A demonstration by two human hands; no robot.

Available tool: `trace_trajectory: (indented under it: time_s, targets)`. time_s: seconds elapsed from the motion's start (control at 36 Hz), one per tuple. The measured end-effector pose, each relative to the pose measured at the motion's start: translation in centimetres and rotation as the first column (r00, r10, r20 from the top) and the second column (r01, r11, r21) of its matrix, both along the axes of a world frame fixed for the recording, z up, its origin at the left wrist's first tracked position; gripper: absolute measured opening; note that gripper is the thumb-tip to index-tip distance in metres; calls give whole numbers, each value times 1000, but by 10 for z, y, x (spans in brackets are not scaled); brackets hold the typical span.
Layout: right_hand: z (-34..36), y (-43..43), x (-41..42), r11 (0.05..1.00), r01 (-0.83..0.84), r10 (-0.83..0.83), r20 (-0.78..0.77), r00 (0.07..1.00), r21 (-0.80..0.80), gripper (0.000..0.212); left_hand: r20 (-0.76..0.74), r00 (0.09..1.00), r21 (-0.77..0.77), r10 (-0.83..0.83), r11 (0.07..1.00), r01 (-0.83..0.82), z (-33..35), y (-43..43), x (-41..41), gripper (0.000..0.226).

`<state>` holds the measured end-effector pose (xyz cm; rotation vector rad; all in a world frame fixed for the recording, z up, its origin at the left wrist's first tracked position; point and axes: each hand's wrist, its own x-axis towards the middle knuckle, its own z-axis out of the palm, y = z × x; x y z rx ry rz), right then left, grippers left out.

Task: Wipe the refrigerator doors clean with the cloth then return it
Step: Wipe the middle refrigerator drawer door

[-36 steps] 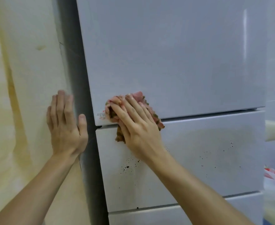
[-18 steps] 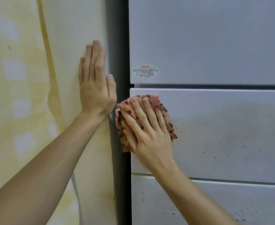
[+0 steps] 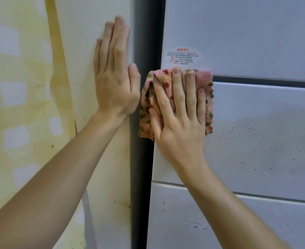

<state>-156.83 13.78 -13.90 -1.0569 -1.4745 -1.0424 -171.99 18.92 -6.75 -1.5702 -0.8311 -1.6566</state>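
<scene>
While the left hand (image 3: 115, 83) lies flat, the right hand (image 3: 178, 126) presses the cloth (image 3: 204, 78) on the door (image 3: 265, 141). Its fingers are straight.

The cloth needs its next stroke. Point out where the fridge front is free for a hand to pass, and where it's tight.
Free: the speckled white middle door right of the pink flowered cloth, and the lower door beneath the right hand. Crowded: the left edge, where the left hand lies flat on the cream wall close beside the cloth.

Left grip (image 3: 115, 83), right grip (image 3: 180, 126): bare; forearms bare to frame edge; fingernails short, plain.
</scene>
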Motion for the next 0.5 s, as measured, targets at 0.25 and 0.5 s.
trace_trajectory:
  time_s: [0.25,0.5]
  targets:
    - [-48,-1,10,998,-23,24,29,999,-57,58,-35,997,-6,66,998,-66,-19,3,-3,70]
    - [-85,-10,18,988,-61,63,7,998,-140,55,-43,997,-91,68,993,-72,-65,-5,-13,68]
